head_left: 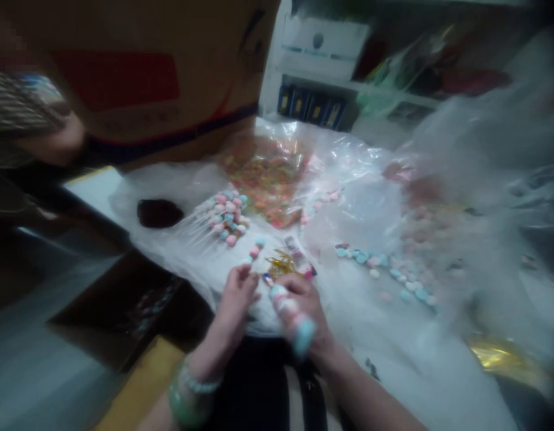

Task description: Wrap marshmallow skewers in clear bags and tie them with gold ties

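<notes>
My right hand [310, 305] is wrapped round a blurred stick of pink, white and blue marshmallows [291, 314], its near end tilted down toward me. Close by on the left, my left hand [236, 296] has its fingers bent together near the stick's far tip; whatever they hold is too small to name. A short row of pink and blue pieces [254, 252] shows just beyond my left fingertips. Gold twist ties [280, 261] lie beyond my hands, beside a small label packet [299, 256]. Farther left rests a pile of marshmallow sticks [229, 216].
A large cardboard box [169, 78] stands at the back left. Behind the table are a bag of orange-green candy [272, 179] and shelves with blue binders [310, 106]. Loose marshmallows [409, 281] lie on plastic at right. Another person's arm [56, 140] shows at left.
</notes>
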Tool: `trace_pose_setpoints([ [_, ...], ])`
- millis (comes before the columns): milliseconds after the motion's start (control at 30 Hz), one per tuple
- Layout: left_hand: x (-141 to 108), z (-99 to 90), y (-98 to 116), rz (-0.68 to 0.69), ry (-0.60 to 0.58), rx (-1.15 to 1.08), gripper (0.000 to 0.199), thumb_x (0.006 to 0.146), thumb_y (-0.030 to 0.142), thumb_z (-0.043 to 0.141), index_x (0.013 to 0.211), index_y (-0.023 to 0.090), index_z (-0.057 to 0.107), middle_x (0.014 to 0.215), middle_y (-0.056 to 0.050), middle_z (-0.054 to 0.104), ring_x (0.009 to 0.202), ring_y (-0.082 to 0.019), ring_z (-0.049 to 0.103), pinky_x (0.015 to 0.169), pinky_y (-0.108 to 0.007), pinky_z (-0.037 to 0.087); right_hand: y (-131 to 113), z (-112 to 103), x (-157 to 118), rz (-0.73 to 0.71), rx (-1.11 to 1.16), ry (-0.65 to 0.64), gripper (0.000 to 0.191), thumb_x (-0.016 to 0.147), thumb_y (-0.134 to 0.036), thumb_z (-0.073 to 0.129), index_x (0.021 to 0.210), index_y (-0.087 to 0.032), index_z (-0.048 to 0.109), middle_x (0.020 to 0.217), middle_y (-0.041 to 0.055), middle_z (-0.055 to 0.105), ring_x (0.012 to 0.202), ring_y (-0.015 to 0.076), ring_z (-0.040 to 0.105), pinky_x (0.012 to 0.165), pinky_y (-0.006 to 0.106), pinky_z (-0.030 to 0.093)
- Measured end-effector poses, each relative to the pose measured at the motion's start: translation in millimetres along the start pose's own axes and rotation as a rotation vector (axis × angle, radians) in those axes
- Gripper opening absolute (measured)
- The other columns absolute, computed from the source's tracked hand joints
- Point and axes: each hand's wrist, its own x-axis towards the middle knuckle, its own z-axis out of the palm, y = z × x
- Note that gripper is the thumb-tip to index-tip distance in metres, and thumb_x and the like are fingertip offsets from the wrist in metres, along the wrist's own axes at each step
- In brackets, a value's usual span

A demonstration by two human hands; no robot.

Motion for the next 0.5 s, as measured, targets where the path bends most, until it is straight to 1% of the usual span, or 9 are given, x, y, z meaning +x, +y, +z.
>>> trace_pose_setpoints([
  [67,2.1,-9.4,-2.3,-0.373,-0.405,-0.178,0.049,0.083,0.064,0.060,0.097,0.017,0.060,0.076,-0.006,0.061,0.066,-0.020,0.061,0.062,-0.032,0.051,2.7,-10.3,-3.7,-0.172,-0.281,0.013,0.025,0.085,-0.035,0.060,0.064,-0.022,0.054,0.055,-0.0009,0.047,0.056,0.0147,0.044,0.060,0.029,0.039],
  [100,1.9,-14.8,-2.8,-0.475,-0.577,-0.186,0.052,0.083,0.067,0.058,0.094,0.016,0.061,0.069,-0.004,0.059,0.058,-0.018,0.058,0.056,-0.030,0.048,3.0,-14.6,-4.4,-0.221,-0.377,0.001,0.025,0.083,-0.034,0.061,0.063,-0.022,0.055,0.056,-0.0001,0.048,0.059,0.0154,0.047,0.064,0.030,0.040],
  [133,1.7,-20.6,-2.6,-0.503,-0.685,-0.157,0.051,0.083,0.065,0.060,0.091,0.014,0.063,0.064,-0.002,0.056,0.052,-0.016,0.054,0.052,-0.027,0.043,2.7,-18.0,-4.3,-0.229,-0.424,-0.012,0.025,0.083,-0.033,0.061,0.062,-0.022,0.054,0.057,0.0006,0.049,0.061,0.0156,0.048,0.066,0.030,0.040],
  [167,1.8,-26.6,-1.4,-0.470,-0.728,-0.103,0.046,0.083,0.060,0.063,0.090,0.014,0.064,0.061,-0.001,0.054,0.049,-0.013,0.050,0.049,-0.025,0.039,2.0,-20.4,-3.7,-0.181,-0.426,-0.045,0.024,0.083,-0.032,0.059,0.062,-0.021,0.055,0.057,0.0008,0.050,0.061,0.0152,0.049,0.066,0.030,0.040],
  [200,2.4,-32.8,1.1,-0.396,-0.734,-0.034,0.039,0.083,0.053,0.068,0.092,0.015,0.066,0.063,0.000,0.055,0.050,-0.011,0.048,0.049,-0.023,0.037,1.2,-21.8,-2.8,-0.064,-0.357,-0.096,0.022,0.082,-0.031,0.058,0.064,-0.021,0.055,0.057,0.0005,0.051,0.059,0.0146,0.049,0.063,0.029,0.040],
  [300,6.6,-50.8,15.9,-0.165,-0.788,0.263,0.032,0.080,0.036,0.074,0.106,0.018,0.072,0.089,-0.004,0.070,0.077,-0.016,0.060,0.069,-0.024,0.044,0.5,-20.7,-1.6,0.511,0.142,-0.341,0.016,0.076,-0.036,0.060,0.071,-0.020,0.056,0.054,-0.0032,0.050,0.049,0.0115,0.044,0.053,0.026,0.036],
  [367,7.7,-61.0,27.3,-0.062,-0.809,0.518,0.033,0.079,0.028,0.072,0.111,0.022,0.074,0.101,-0.004,0.073,0.089,-0.020,0.062,0.079,-0.027,0.044,2.1,-15.0,-5.1,0.782,0.369,-0.521,0.023,0.073,-0.042,0.061,0.077,-0.020,0.059,0.054,-0.0043,0.051,0.046,0.0107,0.043,0.050,0.025,0.036],
  [433,4.8,-71.1,33.9,0.011,-0.808,0.822,0.030,0.077,0.022,0.068,0.105,0.029,0.077,0.095,0.000,0.074,0.085,-0.020,0.063,0.074,-0.026,0.042,3.3,-4.7,-12.3,0.850,0.313,-0.646,0.024,0.070,-0.042,0.065,0.079,-0.020,0.062,0.056,-0.0039,0.054,0.048,0.0115,0.047,0.053,0.025,0.038],
  [500,-1.5,-86.0,33.7,0.083,-0.735,1.054,0.023,0.075,0.019,0.068,0.091,0.032,0.079,0.081,0.002,0.072,0.074,-0.018,0.063,0.066,-0.024,0.039,1.9,7.4,-20.3,0.771,0.091,-0.667,0.016,0.067,-0.034,0.070,0.073,-0.022,0.063,0.059,-0.0044,0.056,0.056,0.0130,0.053,0.057,0.025,0.040],
])
